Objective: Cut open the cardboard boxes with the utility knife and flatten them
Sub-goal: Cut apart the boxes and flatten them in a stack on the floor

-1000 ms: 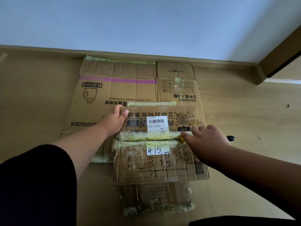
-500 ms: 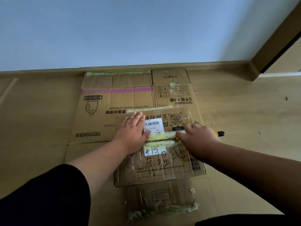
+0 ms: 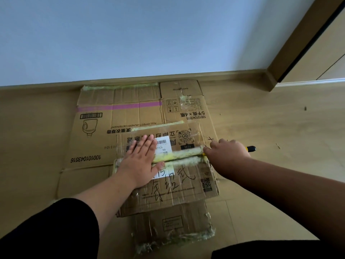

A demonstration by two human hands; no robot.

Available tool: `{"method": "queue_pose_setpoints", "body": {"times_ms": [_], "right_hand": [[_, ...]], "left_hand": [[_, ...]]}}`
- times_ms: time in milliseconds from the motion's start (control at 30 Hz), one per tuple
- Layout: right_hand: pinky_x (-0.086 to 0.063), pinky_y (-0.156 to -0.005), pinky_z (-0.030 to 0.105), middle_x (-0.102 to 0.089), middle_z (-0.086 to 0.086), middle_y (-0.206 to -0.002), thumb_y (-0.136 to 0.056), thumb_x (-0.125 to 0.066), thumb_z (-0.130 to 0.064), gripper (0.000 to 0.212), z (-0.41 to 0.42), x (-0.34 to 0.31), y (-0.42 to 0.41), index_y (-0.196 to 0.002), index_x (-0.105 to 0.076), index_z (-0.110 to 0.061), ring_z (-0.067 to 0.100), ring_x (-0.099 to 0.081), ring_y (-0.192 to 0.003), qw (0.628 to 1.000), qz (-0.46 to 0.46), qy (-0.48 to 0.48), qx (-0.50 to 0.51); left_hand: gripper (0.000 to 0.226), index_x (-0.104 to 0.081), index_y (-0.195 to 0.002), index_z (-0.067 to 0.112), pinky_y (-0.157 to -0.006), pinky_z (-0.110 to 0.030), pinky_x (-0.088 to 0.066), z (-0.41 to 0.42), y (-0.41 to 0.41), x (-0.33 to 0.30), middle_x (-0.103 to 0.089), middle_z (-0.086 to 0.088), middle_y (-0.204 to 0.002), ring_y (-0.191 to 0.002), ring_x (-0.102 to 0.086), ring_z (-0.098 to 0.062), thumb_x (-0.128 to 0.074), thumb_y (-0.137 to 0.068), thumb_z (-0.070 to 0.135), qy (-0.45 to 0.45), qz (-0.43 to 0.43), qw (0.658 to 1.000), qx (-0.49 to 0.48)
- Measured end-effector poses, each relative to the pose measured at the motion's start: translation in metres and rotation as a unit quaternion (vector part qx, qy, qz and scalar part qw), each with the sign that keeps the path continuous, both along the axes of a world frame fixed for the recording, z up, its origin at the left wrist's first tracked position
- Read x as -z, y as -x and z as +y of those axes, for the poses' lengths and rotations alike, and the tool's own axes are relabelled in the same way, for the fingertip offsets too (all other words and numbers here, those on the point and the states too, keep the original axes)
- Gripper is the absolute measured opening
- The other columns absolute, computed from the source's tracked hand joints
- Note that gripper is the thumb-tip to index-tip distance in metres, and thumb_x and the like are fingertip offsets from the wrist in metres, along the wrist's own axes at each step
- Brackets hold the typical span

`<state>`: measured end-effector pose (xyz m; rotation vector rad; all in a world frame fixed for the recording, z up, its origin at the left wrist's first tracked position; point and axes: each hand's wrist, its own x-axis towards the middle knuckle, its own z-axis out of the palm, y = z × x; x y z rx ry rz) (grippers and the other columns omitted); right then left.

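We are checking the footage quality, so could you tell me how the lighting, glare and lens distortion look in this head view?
Head view: dim, even light; the right hand on the utility knife looks darker than the left hand; faint sheen on the clear tape of the top box; the wide lens bows the baseboard; print stays legible.

Three flattened cardboard boxes (image 3: pixel 119 139), one utility knife (image 3: pixel 250 148), two hands (image 3: pixel 141 161).
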<state>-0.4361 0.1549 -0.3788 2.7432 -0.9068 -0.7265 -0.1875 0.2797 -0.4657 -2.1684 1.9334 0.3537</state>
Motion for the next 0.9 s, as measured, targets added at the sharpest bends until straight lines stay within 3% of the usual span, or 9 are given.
{"method": "queue_pose_setpoints", "body": {"times_ms": [133,367,633,900], "right_hand": [[-0.044,-0.073,0.037,-0.062,0.001,-0.117,-0.095,-0.046,-0.011,0.042,-0.0047,0.0003,0.0076,-0.135,-0.048,-0.022,0.025,-0.059,-0.106,1.000,-0.003,0.002,0.008],[-0.046,-0.080,0.038,-0.063,0.004,-0.116,-0.095,-0.048,-0.011,0.037,-0.0001,-0.0014,0.0071,-0.130,-0.051,-0.020,0.026,-0.059,-0.105,1.000,0.005,0.015,0.013],[-0.040,-0.070,0.036,-0.064,0.002,-0.109,-0.094,-0.044,-0.009,0.033,-0.0038,-0.0050,0.0046,-0.122,-0.055,-0.021,0.026,-0.061,-0.099,1.000,0.007,0.023,0.010],[-0.039,-0.068,0.035,-0.063,0.002,-0.108,-0.094,-0.044,-0.010,0.033,-0.0061,-0.0034,0.0104,-0.123,-0.055,-0.023,0.025,-0.060,-0.097,1.000,-0.004,0.023,0.014]], "left_hand": [[0.082,0.028,-0.149,0.016,-0.120,-0.044,0.015,0.0005,0.0006,0.0007,0.038,-0.001,-0.155,-0.142,0.036,-0.018,0.002,-0.092,0.069,0.009,0.001,1.000,0.000],[0.083,0.026,-0.150,0.017,-0.119,-0.043,0.016,0.0008,0.0009,0.0030,0.036,0.000,-0.156,-0.142,0.036,-0.016,0.001,-0.091,0.070,0.020,0.010,1.000,-0.002],[0.084,0.026,-0.150,0.019,-0.118,-0.042,0.017,0.0007,0.0002,0.0001,0.037,0.002,-0.155,-0.142,0.036,-0.015,0.002,-0.088,0.071,0.020,0.017,1.000,-0.007],[0.092,0.028,-0.150,0.019,-0.120,-0.043,0.015,0.0039,-0.0068,0.0027,0.038,0.002,-0.155,-0.142,0.036,-0.016,0.017,-0.078,0.076,0.014,0.011,1.000,0.003]]}}
